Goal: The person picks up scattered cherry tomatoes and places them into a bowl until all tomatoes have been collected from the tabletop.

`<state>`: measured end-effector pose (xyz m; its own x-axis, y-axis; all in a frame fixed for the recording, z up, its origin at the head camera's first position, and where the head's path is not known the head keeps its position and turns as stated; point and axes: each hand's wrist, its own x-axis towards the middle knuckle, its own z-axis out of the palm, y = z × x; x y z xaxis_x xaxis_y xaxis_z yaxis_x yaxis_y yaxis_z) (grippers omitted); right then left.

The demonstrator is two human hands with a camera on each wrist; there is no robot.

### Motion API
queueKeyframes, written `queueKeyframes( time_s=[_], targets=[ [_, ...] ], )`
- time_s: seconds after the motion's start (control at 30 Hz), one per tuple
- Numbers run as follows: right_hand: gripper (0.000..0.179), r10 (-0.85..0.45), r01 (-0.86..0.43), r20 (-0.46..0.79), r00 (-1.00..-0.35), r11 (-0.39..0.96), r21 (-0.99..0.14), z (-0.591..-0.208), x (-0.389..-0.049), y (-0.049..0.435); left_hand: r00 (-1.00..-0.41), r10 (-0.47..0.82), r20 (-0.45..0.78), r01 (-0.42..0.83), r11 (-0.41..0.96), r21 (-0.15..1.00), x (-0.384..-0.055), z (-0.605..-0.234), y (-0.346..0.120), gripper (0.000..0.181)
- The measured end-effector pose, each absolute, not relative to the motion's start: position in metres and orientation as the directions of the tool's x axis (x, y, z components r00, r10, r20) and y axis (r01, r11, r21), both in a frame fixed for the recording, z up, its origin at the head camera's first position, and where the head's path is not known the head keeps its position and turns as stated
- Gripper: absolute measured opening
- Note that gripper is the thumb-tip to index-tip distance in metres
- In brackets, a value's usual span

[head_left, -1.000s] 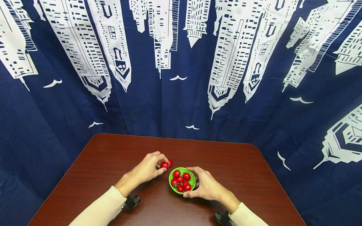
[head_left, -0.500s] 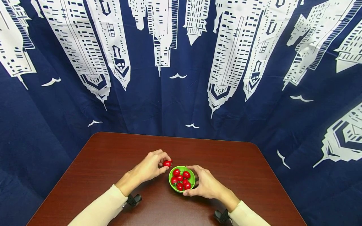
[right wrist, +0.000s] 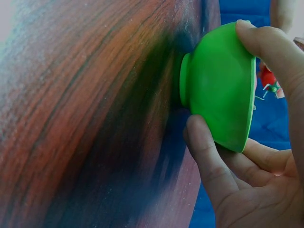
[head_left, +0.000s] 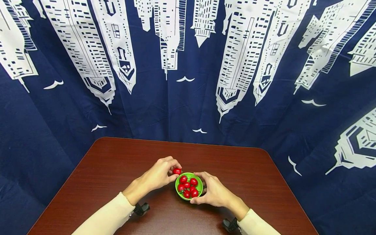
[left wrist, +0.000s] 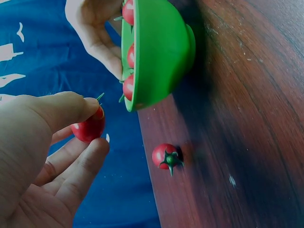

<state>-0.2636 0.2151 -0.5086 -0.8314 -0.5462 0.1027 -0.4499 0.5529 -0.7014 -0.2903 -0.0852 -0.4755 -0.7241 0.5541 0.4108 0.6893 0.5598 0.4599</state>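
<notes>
My left hand (head_left: 161,173) pinches a red cherry tomato (left wrist: 89,127) between thumb and fingers, just beyond the left rim of a small green bowl (head_left: 200,186). Several more cherry tomatoes (head_left: 187,185) with green stems lie in that bowl. On its right side, my right hand (head_left: 215,192) grips the bowl, thumb at the near rim and fingers spread round the wall (right wrist: 221,85). One loose cherry tomato (left wrist: 165,156), its green calyx showing, sits on the table below the left hand; in the head view the hand hides it.
The brown wooden table (head_left: 249,182) has rounded far corners. Behind it hangs a dark blue curtain (head_left: 147,114) with white buildings and birds. A black wrist camera (head_left: 141,209) is strapped under the left wrist, another (head_left: 230,225) under the right.
My left hand has taken the tomato to the right, up to the bowl's rim. The second tomato beside it has gone out of sight in the head view. The right hand stays on the bowl.
</notes>
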Motion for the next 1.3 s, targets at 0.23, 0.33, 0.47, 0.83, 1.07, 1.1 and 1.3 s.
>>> queueKeyframes(
  time_s=[0.23, 0.33, 0.47, 0.83, 1.07, 1.1, 1.3],
  targets=[
    [0.103, -0.551, -0.462, 0.108, -0.828, 0.559, -0.689, -0.509, -0.264, 0.215, -0.720, 0.568, 0.398, 0.692, 0.545, 0.473, -0.287, -0.473, -0.079, 0.023],
    [0.103, -0.556, -0.471, 0.117, -0.823, 0.553, -0.687, -0.510, -0.265, 0.215, -0.717, 0.578, 0.389, 0.693, 0.529, 0.490, -0.286, -0.473, -0.076, 0.023],
    [0.103, -0.562, -0.474, 0.123, -0.818, 0.537, -0.697, -0.511, -0.265, 0.215, -0.713, 0.593, 0.373, 0.692, 0.511, 0.509, -0.283, -0.474, -0.073, 0.023],
    [0.102, -0.569, -0.490, 0.145, -0.809, 0.518, -0.701, -0.511, -0.266, 0.216, -0.706, 0.613, 0.355, 0.695, 0.504, 0.513, -0.279, -0.474, -0.064, 0.023],
    [0.100, -0.572, -0.496, 0.153, -0.806, 0.510, -0.703, -0.511, -0.267, 0.216, -0.698, 0.628, 0.345, 0.706, 0.520, 0.480, -0.276, -0.473, -0.058, 0.024],
    [0.100, -0.571, -0.490, 0.147, -0.808, 0.512, -0.705, -0.511, -0.267, 0.216, -0.697, 0.629, 0.343, 0.706, 0.521, 0.479, -0.276, -0.473, -0.057, 0.024],
    [0.099, -0.572, -0.484, 0.136, -0.809, 0.517, -0.706, -0.511, -0.266, 0.215, -0.689, 0.642, 0.336, 0.709, 0.504, 0.493, -0.274, -0.472, -0.053, 0.026]
  ],
)
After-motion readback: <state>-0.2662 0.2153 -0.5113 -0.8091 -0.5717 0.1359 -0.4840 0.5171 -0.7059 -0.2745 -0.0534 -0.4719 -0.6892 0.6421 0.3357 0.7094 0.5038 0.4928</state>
